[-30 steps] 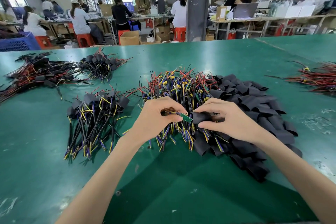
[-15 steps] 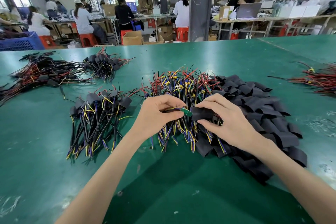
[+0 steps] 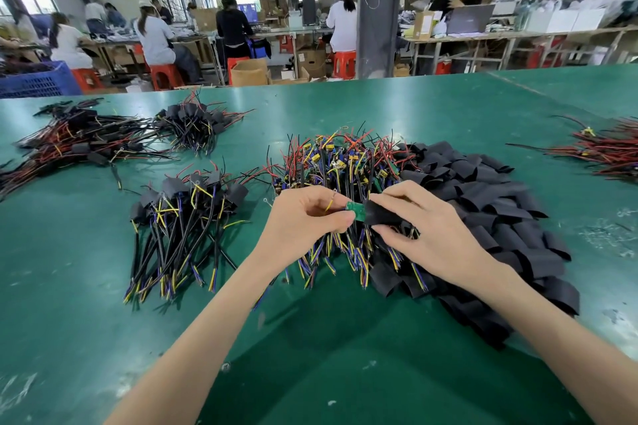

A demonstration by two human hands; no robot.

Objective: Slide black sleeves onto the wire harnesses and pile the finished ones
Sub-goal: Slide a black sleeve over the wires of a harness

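My left hand (image 3: 305, 217) pinches a wire harness by its small green circuit board (image 3: 356, 210). My right hand (image 3: 424, 231) holds a black sleeve (image 3: 381, 213) whose open end meets the board's tip. Both hands hover over a heap of unsleeved harnesses (image 3: 345, 166) with red, blue and yellow wires. A spread of loose black sleeves (image 3: 490, 214) lies to the right of that heap. A pile of sleeved harnesses (image 3: 183, 217) sits to the left of my left hand.
The green table (image 3: 345, 355) carries more wire bundles at the far left (image 3: 79, 141), back centre-left (image 3: 196, 124) and right edge (image 3: 607, 152). Beyond the table's far edge people sit on red stools at benches, beside a blue crate (image 3: 34, 81) and a pillar (image 3: 376, 7).
Both hands rose slightly and the green board tip has come up against the sleeve's mouth; the grip on board and sleeve is the same.
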